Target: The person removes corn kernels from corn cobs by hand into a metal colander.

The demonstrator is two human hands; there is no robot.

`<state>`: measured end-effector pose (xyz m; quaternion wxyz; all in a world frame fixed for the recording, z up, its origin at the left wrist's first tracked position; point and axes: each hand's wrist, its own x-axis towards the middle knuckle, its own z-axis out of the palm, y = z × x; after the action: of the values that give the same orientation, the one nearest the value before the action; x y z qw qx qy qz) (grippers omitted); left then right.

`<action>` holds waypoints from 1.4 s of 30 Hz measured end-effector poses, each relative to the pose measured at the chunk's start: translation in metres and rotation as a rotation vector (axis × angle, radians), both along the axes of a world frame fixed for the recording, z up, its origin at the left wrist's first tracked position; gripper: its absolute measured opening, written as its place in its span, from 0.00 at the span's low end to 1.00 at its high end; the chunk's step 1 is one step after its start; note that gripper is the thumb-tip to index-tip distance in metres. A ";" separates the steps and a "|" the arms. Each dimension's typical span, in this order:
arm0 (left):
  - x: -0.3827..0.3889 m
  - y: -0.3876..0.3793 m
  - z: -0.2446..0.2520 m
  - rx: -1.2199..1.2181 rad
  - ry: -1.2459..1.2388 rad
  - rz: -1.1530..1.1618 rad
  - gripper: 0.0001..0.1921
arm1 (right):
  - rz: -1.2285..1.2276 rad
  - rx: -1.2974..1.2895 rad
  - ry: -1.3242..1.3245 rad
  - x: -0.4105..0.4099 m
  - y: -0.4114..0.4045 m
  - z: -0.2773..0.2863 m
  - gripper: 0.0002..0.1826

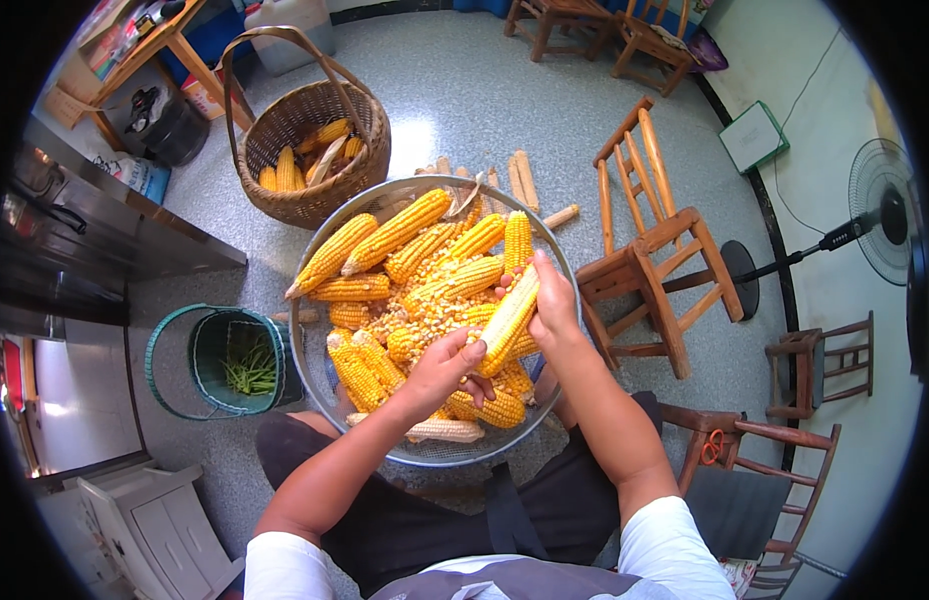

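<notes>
My right hand (552, 300) grips an ear of corn (507, 319), tilted over a round metal-rimmed sieve (322, 375). A pale strip without kernels runs along the ear's upper side. My left hand (449, 364) is at the ear's lower end, its thumb against it and its other fingers spread; whether it also grips the ear is unclear. Under both hands, yellow corn ears (397, 229) and loose kernels (389, 322) fill the sieve, which rests around my knees. A pale ear (443, 430) lies near its close rim. Bare corn cobs (523, 180) lie on the floor beyond the far rim.
A wicker basket (314, 196) holding corn stands beyond the sieve at left. Nearer on the left is a green basket (284, 367) with green pods or stems. Wooden chairs (652, 262) and a standing fan (881, 214) are at right; a grey cabinet (164, 525) is at lower left.
</notes>
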<state>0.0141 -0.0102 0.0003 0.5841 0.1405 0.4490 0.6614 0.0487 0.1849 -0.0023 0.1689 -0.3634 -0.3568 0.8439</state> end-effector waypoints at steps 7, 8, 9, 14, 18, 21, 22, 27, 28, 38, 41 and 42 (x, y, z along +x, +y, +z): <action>0.015 0.002 -0.004 -0.031 0.015 0.123 0.25 | -0.027 0.071 0.020 -0.002 -0.003 -0.007 0.17; 0.018 0.001 -0.006 -0.056 0.126 0.148 0.23 | -0.027 0.070 0.019 -0.003 -0.005 -0.008 0.17; 0.019 0.001 -0.007 -0.078 0.237 0.171 0.22 | -0.043 0.077 0.006 -0.004 -0.005 -0.008 0.17; 0.012 -0.002 -0.005 -0.158 0.218 0.177 0.20 | -0.009 0.028 0.009 -0.002 -0.008 -0.011 0.17; 0.007 -0.001 -0.003 -0.090 0.003 0.186 0.21 | 0.001 0.004 0.009 -0.002 -0.005 -0.007 0.17; 0.008 0.002 0.004 -0.007 0.000 0.171 0.23 | -0.003 -0.011 -0.008 0.001 0.001 -0.007 0.17; 0.008 0.002 0.003 -0.007 0.001 0.171 0.23 | 0.011 -0.027 -0.008 0.002 0.002 -0.007 0.17; 0.011 0.002 0.000 0.076 -0.127 0.147 0.28 | -0.025 0.021 -0.001 -0.002 0.004 -0.006 0.18; 0.011 0.002 0.002 0.076 -0.127 0.145 0.28 | -0.030 0.043 0.017 -0.002 0.005 -0.006 0.18; 0.008 0.001 0.007 0.198 -0.271 0.065 0.28 | -0.001 0.023 0.024 0.001 0.014 -0.008 0.15; 0.006 0.001 0.006 0.237 -0.274 0.063 0.29 | -0.045 0.027 0.030 0.000 0.014 -0.007 0.15; 0.005 0.001 0.005 0.273 -0.259 0.066 0.29 | -0.061 0.017 0.033 0.000 0.015 -0.008 0.15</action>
<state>0.0191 -0.0094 0.0054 0.5906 0.1173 0.2803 0.7476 0.0486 0.2000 -0.0099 0.2037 -0.3586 -0.3496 0.8412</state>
